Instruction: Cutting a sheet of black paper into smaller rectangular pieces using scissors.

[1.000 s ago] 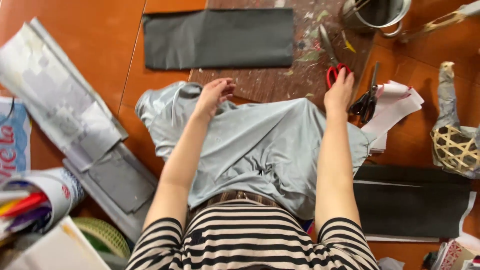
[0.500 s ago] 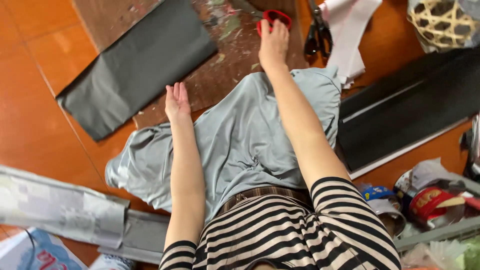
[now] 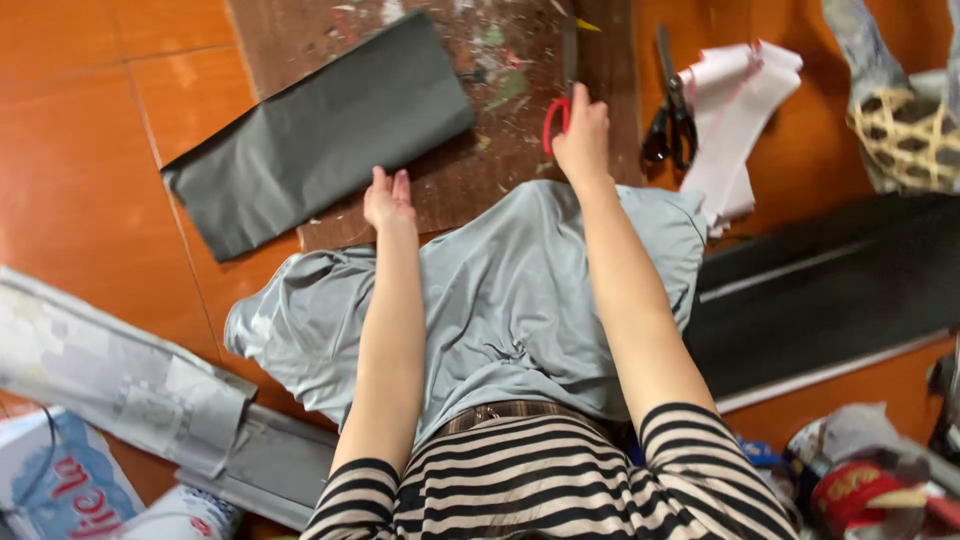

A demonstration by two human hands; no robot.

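Observation:
My right hand (image 3: 583,132) grips the red handles of a pair of scissors (image 3: 560,100) on a brown, paint-flecked board (image 3: 450,170); the blades point away from me. My left hand (image 3: 388,200) lies flat with fingers together at the near edge of a folded dark grey sheet (image 3: 320,130) on that board, and holds nothing. A light grey cloth (image 3: 510,290) is spread over my lap beneath both forearms.
Black-handled scissors (image 3: 668,110) lie beside folded white paper (image 3: 735,120) at the right. A woven basket (image 3: 905,135) stands far right. Dark sheets (image 3: 830,290) lie on the orange floor (image 3: 90,150); folded grey paper (image 3: 120,370) lies at the left.
The view has swung and moved closer. My left hand has reached forward to the dark grey sheet's edge. My right hand stays on the red-handled scissors.

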